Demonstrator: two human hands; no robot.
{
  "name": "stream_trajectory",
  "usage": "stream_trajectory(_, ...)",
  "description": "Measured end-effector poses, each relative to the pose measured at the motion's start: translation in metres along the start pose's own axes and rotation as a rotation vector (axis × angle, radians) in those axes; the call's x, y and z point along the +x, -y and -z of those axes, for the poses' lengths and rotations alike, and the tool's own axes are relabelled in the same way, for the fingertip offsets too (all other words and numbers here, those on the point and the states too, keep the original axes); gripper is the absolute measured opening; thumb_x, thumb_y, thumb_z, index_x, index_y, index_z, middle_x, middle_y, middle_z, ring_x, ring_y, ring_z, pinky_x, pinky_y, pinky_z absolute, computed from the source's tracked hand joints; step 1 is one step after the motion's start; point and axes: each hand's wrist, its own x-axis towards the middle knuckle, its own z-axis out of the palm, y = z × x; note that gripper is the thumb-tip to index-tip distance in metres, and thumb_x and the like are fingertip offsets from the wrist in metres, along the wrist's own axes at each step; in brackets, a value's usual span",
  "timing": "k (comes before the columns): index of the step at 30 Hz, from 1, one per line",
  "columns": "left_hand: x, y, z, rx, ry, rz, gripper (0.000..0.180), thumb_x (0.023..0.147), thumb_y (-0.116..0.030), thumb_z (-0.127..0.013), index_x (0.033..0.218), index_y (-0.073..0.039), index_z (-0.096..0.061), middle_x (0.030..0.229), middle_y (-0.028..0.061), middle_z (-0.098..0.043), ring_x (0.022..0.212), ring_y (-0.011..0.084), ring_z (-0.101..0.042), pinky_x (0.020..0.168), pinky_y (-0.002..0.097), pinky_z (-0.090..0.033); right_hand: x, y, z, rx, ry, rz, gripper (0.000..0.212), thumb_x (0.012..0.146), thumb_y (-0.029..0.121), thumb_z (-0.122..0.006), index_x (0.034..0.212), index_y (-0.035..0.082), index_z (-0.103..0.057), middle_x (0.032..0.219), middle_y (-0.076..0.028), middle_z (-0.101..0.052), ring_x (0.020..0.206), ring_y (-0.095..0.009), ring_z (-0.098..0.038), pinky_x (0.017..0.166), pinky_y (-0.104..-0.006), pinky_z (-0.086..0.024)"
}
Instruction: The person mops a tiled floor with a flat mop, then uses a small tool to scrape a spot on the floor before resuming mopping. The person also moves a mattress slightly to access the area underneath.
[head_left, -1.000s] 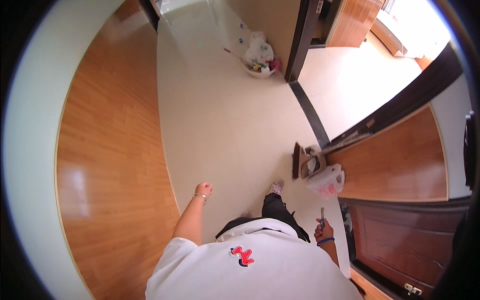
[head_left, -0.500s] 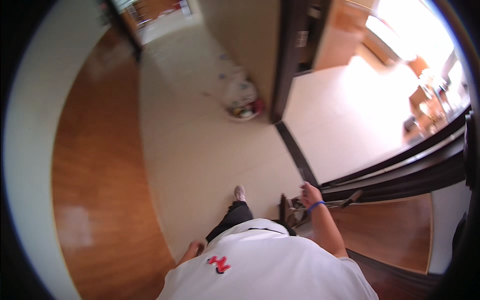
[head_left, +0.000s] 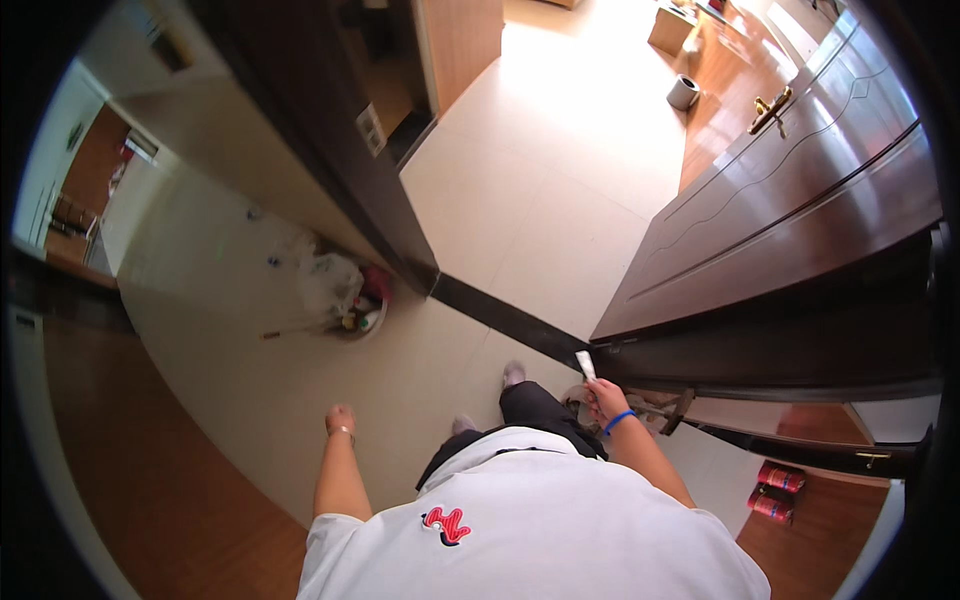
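Observation:
My right hand [head_left: 604, 402], with a blue band at its wrist, is closed around a slim white object [head_left: 586, 366]. The object sticks out beyond the fingers, and I cannot make out whether it is a tube or a folded strip. My left hand [head_left: 340, 417] hangs low over the pale floor on the left, a thin band at its wrist. Its fingers point away beneath the hand and are mostly hidden. Under my right forearm is a partly hidden object with a brown wooden end [head_left: 679, 411].
A dark threshold [head_left: 500, 320] crosses the floor ahead. On its right a dark panelled door [head_left: 770, 210] stands swung back. A bin-like heap with plastic bags [head_left: 340, 290] sits by the left door frame. A grey cylinder [head_left: 684, 92] stands farther in; red packages [head_left: 776, 490] lie at right.
My view has turned right, bringing the doorway to the middle and the open door into sight. My left arm has swung forward from beside my body. The right hand still holds the white object.

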Motion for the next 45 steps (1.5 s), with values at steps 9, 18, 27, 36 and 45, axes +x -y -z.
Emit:
stream_trajectory(9, 0.054, -0.314, -0.111, 0.089, 0.316, -0.407, 0.015, 0.08, -0.022, -0.056, 0.08, -0.007, -0.059, 0.074, 0.0091, -0.061, 0.067, 0.0206, -0.058, 0.064, 0.0335, -0.047, 0.119, 0.143, 0.018, 0.215, -0.269, -0.026, 0.025, 0.078, 0.024, -0.064, 0.068, 0.016, -0.043, 0.053, 0.004, -0.042, 0.04, -0.008, -0.035, 0.037, -0.0226, -0.027)
stream_trajectory(18, 0.071, -0.508, -0.158, 0.453, 0.603, -0.665, 0.029, 0.079, -0.031, -0.06, 0.09, -0.005, -0.064, 0.09, 0.0156, -0.061, 0.085, 0.0282, -0.059, 0.077, 0.0367, -0.047, 0.266, 0.381, -0.029, 0.14, -0.065, 0.09, 0.032, 0.088, 0.034, -0.05, 0.065, 0.014, -0.041, 0.057, 0.0, -0.045, 0.044, -0.009, -0.039, 0.041, -0.0242, -0.033)
stream_trajectory(27, 0.212, -0.778, -0.235, 0.758, 0.817, -0.79, 0.026, 0.076, -0.023, -0.062, 0.095, -0.006, -0.059, 0.095, 0.0164, -0.061, 0.09, 0.0328, -0.057, 0.08, 0.0388, -0.046, 0.4, 0.484, -0.015, -0.146, -0.24, 0.12, 0.034, 0.092, 0.033, -0.043, 0.076, 0.006, -0.055, 0.065, -0.004, -0.055, 0.05, -0.01, -0.048, 0.043, -0.0251, -0.038)
stream_trajectory(36, 0.326, -0.95, -0.34, 0.662, 0.792, -0.555, 0.022, 0.08, -0.022, -0.057, 0.093, -0.004, -0.059, 0.093, 0.0182, -0.061, 0.088, 0.0307, -0.058, 0.079, 0.0372, -0.045, 0.487, 0.619, -0.001, -0.601, -0.322, 0.507, 0.033, 0.091, 0.031, -0.045, 0.088, 0.004, -0.063, 0.078, -0.012, -0.062, 0.075, -0.026, -0.059, 0.068, -0.0346, -0.045)
stream_trajectory(45, 0.365, -1.154, -0.386, 0.2, 0.836, -0.282, 0.029, 0.088, -0.028, -0.047, 0.091, -0.001, -0.06, 0.084, 0.0101, -0.061, 0.079, 0.0178, -0.056, 0.073, 0.0311, -0.045, 0.635, 0.813, 0.058, -1.061, -0.349, 0.322, 0.044, 0.086, 0.042, -0.047, 0.079, 0.0, -0.06, 0.074, -0.024, -0.058, 0.072, -0.043, -0.055, 0.062, -0.0481, -0.043)
